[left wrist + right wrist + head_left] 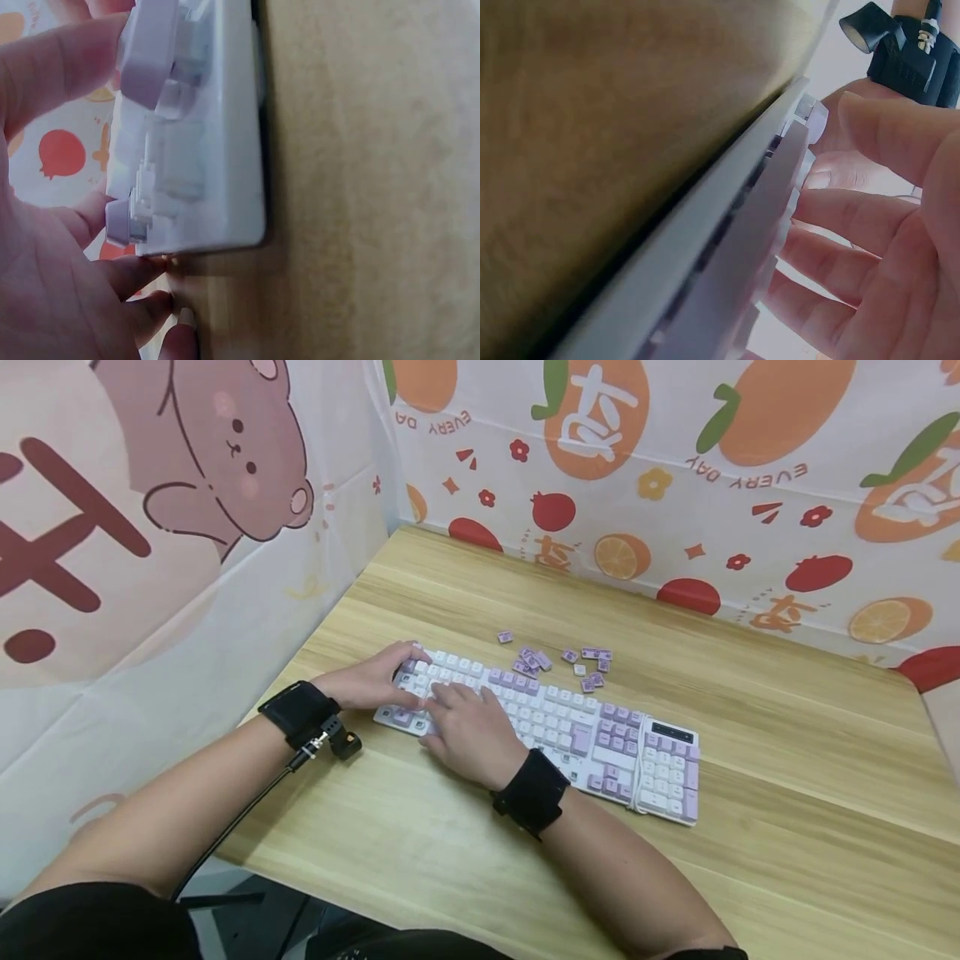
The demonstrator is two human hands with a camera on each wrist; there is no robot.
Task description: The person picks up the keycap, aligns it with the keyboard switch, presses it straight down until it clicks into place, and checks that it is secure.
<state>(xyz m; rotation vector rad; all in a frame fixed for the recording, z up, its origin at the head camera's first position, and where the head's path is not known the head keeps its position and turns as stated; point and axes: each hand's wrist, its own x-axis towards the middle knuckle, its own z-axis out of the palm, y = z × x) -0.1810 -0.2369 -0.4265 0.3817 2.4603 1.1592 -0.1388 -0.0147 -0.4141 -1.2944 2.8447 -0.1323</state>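
Observation:
A white and purple keyboard [660, 777] lies across the table. My left hand [378, 678] grips its left end, thumb over the keys and fingers around the far corner. In the left wrist view, the thumb touches a large purple keycap [150, 56], and a fingertip meets a small purple keycap [118, 223] at the corner. My right hand [476, 731] lies palm down over the left part of the keyboard, its fingertips on the keys close to the left thumb. The right wrist view shows its fingers [840, 262] loosely extended against the keycaps. Some bare switches [420, 724] show along the front row.
Several loose purple keycaps [528, 660] lie in a pile behind the keyboard, with more purple keycaps [596, 654] and a white one [580, 670] beside them. A bundled white cable [640, 768] wraps the keyboard near the number pad. Printed cloth [615, 527] hangs behind the wooden table [787, 777].

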